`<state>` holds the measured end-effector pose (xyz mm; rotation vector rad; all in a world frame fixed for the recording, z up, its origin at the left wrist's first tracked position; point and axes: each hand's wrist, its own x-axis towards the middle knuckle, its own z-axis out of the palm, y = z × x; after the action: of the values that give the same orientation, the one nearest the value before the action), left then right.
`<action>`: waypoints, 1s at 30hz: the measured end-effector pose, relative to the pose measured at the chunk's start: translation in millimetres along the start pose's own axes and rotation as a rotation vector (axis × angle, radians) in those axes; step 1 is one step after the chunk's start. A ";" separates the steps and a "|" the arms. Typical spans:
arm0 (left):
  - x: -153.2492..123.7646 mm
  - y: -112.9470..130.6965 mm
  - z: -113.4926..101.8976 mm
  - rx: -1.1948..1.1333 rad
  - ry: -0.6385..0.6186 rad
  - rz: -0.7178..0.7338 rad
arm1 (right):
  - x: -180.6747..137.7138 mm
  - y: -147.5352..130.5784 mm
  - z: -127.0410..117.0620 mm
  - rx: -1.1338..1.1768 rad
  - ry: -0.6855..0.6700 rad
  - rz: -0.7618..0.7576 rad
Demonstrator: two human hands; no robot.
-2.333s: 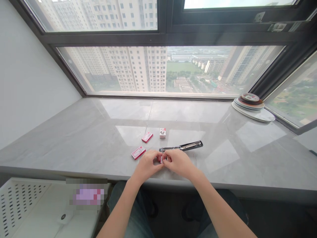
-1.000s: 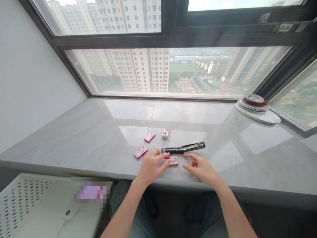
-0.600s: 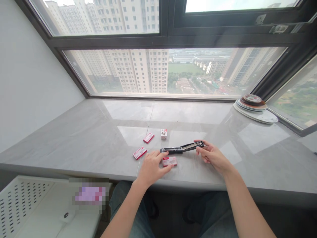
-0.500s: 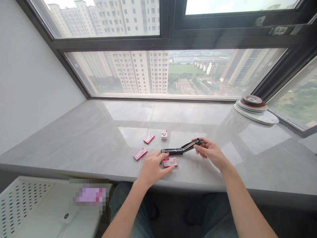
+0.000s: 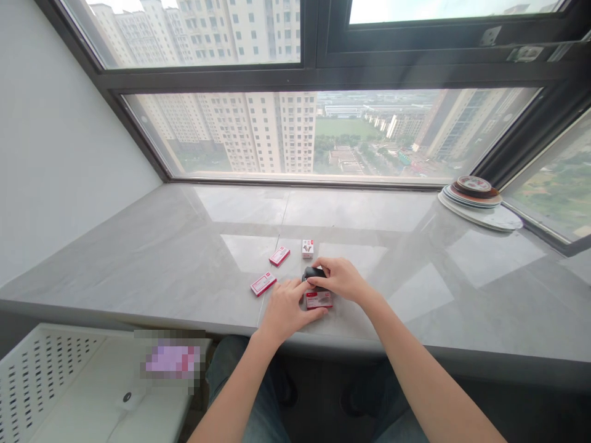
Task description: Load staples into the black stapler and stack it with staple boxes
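My right hand point(image 5: 342, 280) is curled over a black stapler point(image 5: 312, 273) on the grey stone sill, pressing it folded; only its left end shows. Just in front of it lies a small red and white staple box point(image 5: 318, 300). My left hand point(image 5: 285, 307) rests on the sill with its fingers spread, the fingertips touching the left side of that box. Two more red staple boxes point(image 5: 263, 283) point(image 5: 279, 256) lie to the left. A small white box point(image 5: 307, 248) stands just behind the stapler.
A stack of round plates or coasters point(image 5: 478, 198) sits at the far right corner of the sill point(image 5: 415, 289). A white perforated crate point(image 5: 41, 375) stands low at the left. Dark window frames point(image 5: 318, 67) run along the back.
Both hands had held the staple box together, then set it down. My right hand reached to the stapler's open far arm, lifted it and swung it over to the left, folding the stapler.
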<state>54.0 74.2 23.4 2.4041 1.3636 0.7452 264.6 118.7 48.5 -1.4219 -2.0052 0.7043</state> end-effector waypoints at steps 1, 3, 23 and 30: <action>-0.5 -0.3 0.2 0.009 -0.002 0.002 | 0.1 -1.4 0.7 -0.042 -0.008 -0.007; -2.4 -0.5 1.3 0.025 -0.005 0.015 | -0.3 -3.6 0.5 -0.081 -0.029 -0.014; -10.6 -89.3 -42.1 0.044 0.059 -0.082 | -16.9 8.4 -1.6 -0.009 0.076 0.110; 15.7 -93.2 -19.5 0.203 0.046 -0.106 | -18.8 6.9 0.6 -0.026 0.085 0.111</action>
<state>-16.7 135.6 0.0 2.4539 1.6433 0.6674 273.7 102.7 40.3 -1.5625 -1.8884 0.6553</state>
